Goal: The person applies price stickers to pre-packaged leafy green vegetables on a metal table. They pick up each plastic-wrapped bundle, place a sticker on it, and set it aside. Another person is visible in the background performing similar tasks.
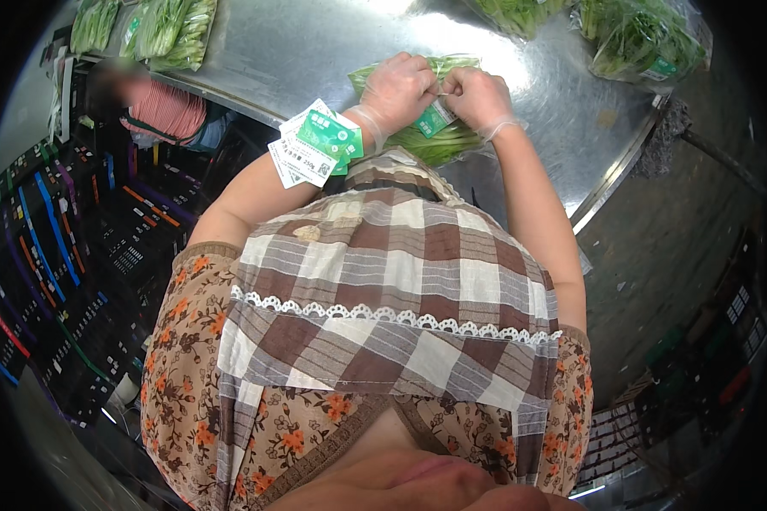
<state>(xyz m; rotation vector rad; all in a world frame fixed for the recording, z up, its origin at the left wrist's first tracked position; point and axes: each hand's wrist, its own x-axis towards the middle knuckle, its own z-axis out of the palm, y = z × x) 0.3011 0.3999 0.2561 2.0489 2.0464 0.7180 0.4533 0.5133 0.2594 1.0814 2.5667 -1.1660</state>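
A clear plastic bag of leafy green vegetables (438, 148) lies before me on a steel table (281, 57). A green and white label (436, 117) shows on top of it, partly covered by my fingers. My left hand (399, 89), in a thin clear glove, pinches at the bag from the left. My right hand (479, 99), gloved likewise, meets it fingertip to fingertip over the label's upper end. A small whitish bit shows between the fingers; what it is I cannot tell. Several green and white printed labels (319, 142) are fanned on my left wrist.
Bagged greens (172, 32) lie at the table's far left, and more bagged greens (645, 48) at its right corner. Left of the table are black plastic crates (70, 249) with coloured strips and a person (169, 112) in a pink striped top. A grey cloth (661, 137) hangs by the right corner.
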